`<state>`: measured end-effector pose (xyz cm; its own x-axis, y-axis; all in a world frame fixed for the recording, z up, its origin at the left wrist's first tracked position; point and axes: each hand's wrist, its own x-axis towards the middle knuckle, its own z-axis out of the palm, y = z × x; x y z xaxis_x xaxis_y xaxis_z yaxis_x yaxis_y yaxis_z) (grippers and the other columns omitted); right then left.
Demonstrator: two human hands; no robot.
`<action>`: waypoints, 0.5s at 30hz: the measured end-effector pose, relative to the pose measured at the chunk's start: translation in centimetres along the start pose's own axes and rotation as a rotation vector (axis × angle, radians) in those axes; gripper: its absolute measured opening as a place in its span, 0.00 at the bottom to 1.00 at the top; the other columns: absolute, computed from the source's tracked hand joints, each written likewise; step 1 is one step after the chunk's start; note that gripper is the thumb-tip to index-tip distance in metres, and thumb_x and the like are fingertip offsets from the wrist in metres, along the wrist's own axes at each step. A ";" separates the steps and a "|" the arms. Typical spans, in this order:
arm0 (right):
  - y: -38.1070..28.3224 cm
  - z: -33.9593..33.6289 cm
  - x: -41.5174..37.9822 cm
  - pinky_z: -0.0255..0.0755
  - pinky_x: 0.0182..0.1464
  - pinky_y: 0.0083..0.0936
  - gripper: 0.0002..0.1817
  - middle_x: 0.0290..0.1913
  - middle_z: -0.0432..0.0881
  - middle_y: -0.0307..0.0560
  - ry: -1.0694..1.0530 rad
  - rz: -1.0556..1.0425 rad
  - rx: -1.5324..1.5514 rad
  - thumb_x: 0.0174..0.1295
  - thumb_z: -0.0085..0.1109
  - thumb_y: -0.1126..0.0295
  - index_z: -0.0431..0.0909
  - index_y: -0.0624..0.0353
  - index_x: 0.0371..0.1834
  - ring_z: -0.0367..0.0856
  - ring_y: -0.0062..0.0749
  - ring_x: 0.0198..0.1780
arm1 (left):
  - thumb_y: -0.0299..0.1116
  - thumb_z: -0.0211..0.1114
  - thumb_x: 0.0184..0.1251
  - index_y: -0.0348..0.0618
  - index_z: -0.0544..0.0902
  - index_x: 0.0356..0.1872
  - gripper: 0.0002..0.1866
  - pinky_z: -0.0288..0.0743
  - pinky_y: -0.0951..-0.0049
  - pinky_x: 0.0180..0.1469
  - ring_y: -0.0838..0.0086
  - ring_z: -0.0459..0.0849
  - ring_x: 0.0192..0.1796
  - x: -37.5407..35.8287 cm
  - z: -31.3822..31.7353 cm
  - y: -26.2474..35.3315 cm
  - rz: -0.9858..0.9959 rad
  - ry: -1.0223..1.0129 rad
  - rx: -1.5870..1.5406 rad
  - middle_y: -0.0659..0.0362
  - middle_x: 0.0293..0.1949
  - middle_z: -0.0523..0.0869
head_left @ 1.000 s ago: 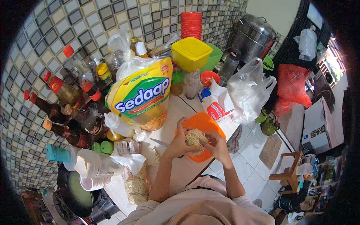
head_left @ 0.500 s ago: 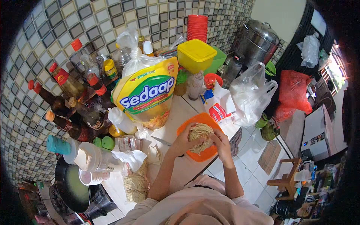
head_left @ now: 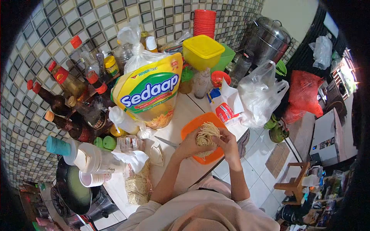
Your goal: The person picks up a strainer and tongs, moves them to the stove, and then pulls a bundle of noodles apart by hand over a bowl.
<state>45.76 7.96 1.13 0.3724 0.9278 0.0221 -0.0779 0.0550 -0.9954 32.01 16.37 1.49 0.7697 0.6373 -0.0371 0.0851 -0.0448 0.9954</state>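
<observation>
Pale noodles sit bunched in a loose nest between my two hands, above an orange plastic tub. My left hand curls around the left and lower side of the bundle. On the other side, my right hand grips its right edge with bent fingers. More noodles show low down near the tub's floor, though my fingers hide part of them. A knife lies on the counter left of the tub, its handle covered by my left arm. Packed noodles in a clear bag rest by my left forearm.
A large Sedaap pouch stands behind the tub. Sauce bottles crowd the left wall. A dark wok with pale liquid is on the stove at lower left. White plastic bags stand back right, past a red-and-white packet.
My hands have turned the noodle bundle slightly; its strands now rise higher at the top. My right fingers are more bent against it. The head view has shifted a little.
</observation>
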 end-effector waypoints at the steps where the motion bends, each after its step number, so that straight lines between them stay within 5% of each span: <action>1: 0.2 -0.4 0.1 0.68 0.34 0.15 0.15 0.34 0.77 0.41 -0.015 0.030 0.002 0.53 0.52 0.76 0.70 0.66 0.45 0.74 0.19 0.33 | 0.42 0.72 0.36 0.38 0.67 0.50 0.37 0.69 0.75 0.47 0.73 0.75 0.44 0.0 0.0 -0.1 -0.003 -0.002 0.000 0.55 0.43 0.76; 15: 0.5 -0.5 -0.2 0.72 0.32 0.16 0.17 0.43 0.74 0.44 -0.037 0.139 0.106 0.57 0.48 0.71 0.66 0.67 0.49 0.75 0.23 0.38 | 0.38 0.71 0.39 0.39 0.70 0.46 0.30 0.69 0.76 0.46 0.76 0.75 0.43 -0.1 -0.8 0.7 0.003 0.121 -0.053 0.58 0.41 0.76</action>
<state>46.13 7.62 0.56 0.3168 0.9421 -0.1096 -0.2243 -0.0379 -0.9738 31.48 16.91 2.25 0.6877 0.7255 -0.0262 0.0470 -0.0084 0.9989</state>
